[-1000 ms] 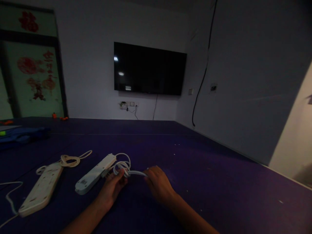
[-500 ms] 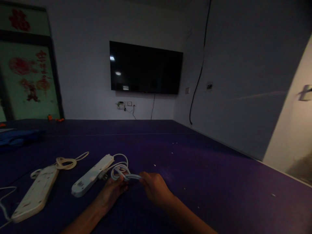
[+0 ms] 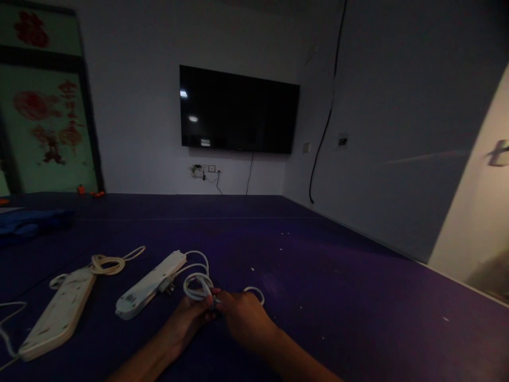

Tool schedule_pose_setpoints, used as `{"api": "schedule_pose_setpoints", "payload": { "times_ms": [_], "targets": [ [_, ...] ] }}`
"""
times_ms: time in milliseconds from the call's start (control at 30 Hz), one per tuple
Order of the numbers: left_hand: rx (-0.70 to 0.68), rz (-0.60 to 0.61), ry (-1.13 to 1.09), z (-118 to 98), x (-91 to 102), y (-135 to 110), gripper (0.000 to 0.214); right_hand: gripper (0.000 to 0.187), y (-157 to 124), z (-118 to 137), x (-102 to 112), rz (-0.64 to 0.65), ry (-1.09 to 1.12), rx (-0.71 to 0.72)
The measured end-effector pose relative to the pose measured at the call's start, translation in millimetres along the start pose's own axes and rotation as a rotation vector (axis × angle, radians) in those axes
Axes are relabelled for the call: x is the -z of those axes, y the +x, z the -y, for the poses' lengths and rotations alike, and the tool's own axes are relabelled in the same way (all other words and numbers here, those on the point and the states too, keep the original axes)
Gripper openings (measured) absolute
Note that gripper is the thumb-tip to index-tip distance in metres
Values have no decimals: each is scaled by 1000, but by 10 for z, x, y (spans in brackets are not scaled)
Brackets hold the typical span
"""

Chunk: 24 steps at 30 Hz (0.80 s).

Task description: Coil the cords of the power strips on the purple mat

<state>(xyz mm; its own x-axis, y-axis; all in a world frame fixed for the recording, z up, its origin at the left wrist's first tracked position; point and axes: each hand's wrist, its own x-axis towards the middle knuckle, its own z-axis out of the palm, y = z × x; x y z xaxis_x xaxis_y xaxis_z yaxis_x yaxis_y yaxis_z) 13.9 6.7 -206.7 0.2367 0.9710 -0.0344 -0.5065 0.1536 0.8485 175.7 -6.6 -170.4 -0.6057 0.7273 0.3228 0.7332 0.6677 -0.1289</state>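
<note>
A white power strip (image 3: 153,284) lies at an angle on the purple tabletop (image 3: 358,297), left of my hands. Its pale power cord (image 3: 195,286) is looped into a coil with a knot-like crossing, and the plug (image 3: 167,285) rests against the strip's side. My left hand (image 3: 194,313) pinches the coil at its lower right. Close against it, my right hand (image 3: 242,313) is closed on the same cord, fingertips at the crossing. A loop of cord shows behind the right hand's knuckles. The fingertips partly hide the crossing.
Another power strip (image 3: 59,313), its cord (image 3: 109,264) tied in a bundle, lies farther left. Blue cloth (image 3: 34,222) and small orange objects (image 3: 97,194) lie toward the back left. A television (image 3: 238,111) hangs on the wall. White scraps dot the table.
My right hand has moved left, up against my left hand. The cord stretch between the hands has shortened, and a loop now shows beyond the right hand. The power strips stay put.
</note>
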Motion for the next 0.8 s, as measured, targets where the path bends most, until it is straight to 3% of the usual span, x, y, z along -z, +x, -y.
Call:
{"api": "schedule_pose_setpoints", "payload": {
  "times_ms": [200,433,600,800],
  "targets": [
    [27,-26,-50,-44,-42,-28,38,26,4,-68,-20,-12,-45,14],
    [-17,-139,-184,-130,-67,-22,25,57,40,-388,15,-32,210,118],
    [3,-169,-295,-186,-77,-15,9,49,6,-333,93,-6,450,50],
    [47,-153,-339,-165,-43,-17,6,40,-49,-189,135,15,299,-10]
  ]
}}
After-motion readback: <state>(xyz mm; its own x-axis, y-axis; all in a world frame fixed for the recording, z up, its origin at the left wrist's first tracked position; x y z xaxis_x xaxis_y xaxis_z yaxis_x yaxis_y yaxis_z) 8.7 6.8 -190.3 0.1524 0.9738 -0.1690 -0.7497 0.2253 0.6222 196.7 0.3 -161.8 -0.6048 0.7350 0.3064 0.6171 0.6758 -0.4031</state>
